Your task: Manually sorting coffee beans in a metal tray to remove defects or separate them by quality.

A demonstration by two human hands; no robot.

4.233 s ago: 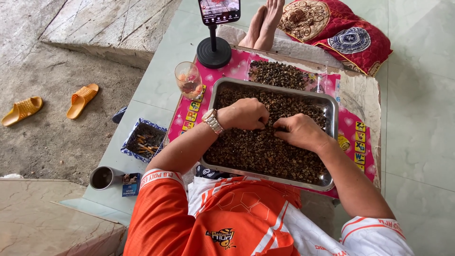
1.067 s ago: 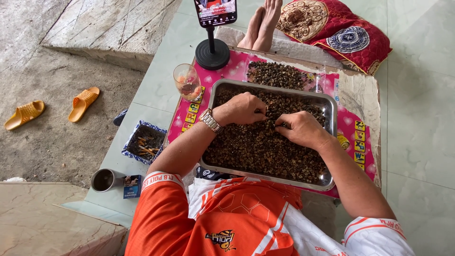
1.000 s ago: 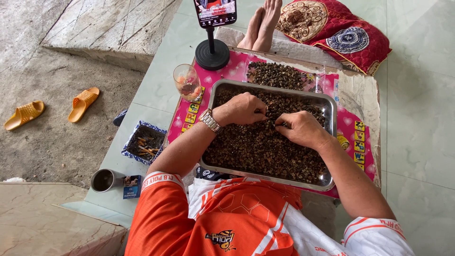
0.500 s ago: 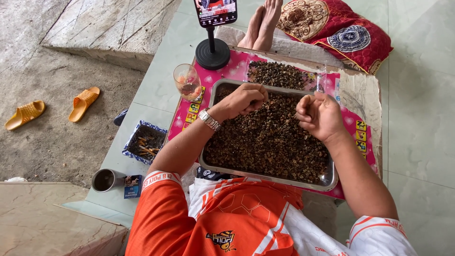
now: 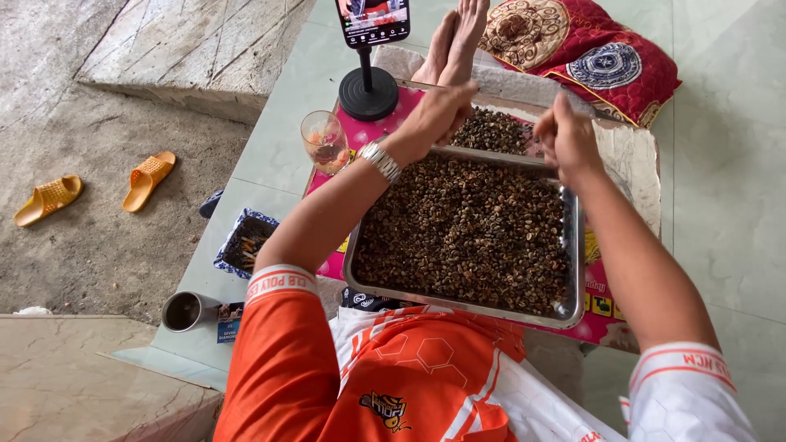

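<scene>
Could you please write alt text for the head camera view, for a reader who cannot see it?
A person in an orange shirt holds both hands, left hand and right hand, over a small pile of beans beyond a metal tray filled with brown beans.

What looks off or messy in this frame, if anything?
Nothing spilled or damaged. The metal tray sits level, beans inside. A separate pile of beans lies loose on the pink mat beyond it, under the left hand and right hand.

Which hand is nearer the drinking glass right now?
Left. The left hand is raised over the bean pile beyond the tray, just right of the drinking glass. The right hand is farther right, over the tray's far edge.
</scene>
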